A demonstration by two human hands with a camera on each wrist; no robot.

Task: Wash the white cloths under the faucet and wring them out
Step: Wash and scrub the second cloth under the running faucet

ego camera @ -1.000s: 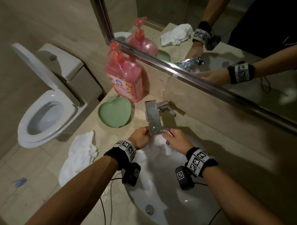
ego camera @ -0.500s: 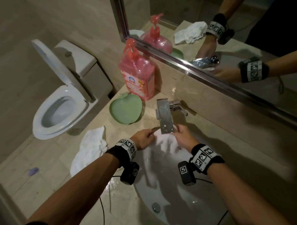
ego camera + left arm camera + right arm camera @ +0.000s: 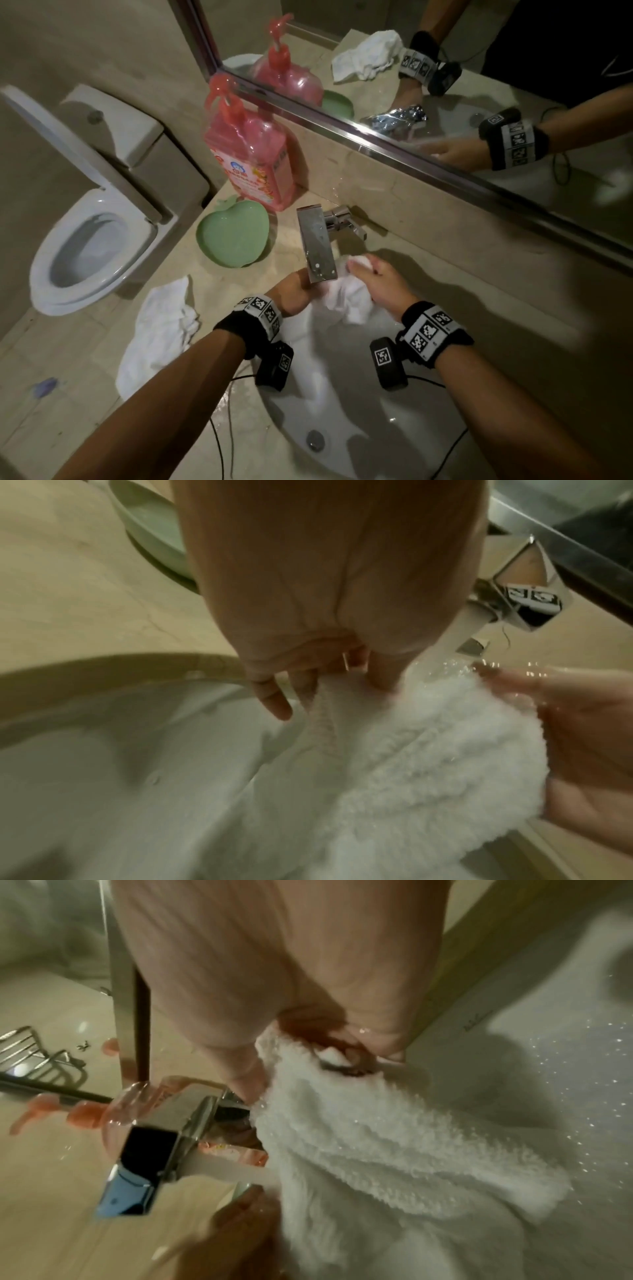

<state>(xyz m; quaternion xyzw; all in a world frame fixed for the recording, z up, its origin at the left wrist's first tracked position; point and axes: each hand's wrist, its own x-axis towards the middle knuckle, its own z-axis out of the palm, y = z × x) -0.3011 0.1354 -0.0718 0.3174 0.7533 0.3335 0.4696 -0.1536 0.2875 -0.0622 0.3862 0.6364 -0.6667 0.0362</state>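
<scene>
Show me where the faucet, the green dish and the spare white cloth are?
faucet (image 3: 317, 245): head view, flat top of the spout.
green dish (image 3: 233, 236): head view, its hollow middle.
spare white cloth (image 3: 161, 329): head view, middle of the crumpled heap.

You hold a fluffy white terry cloth (image 3: 346, 301) under a shiny chrome faucet (image 3: 317, 246). Beside you stand a translucent pink soap bottle (image 3: 251, 161) and a pale green apple-shaped dish (image 3: 233, 236); black-and-white checker-patterned wristbands (image 3: 433, 330) wrap your wrists.

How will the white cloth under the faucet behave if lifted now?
Likely floppy: the white cloth sags in folds between the left hand and right hand. Probably heavy and dripping, since the faucet stream runs onto it.
</scene>
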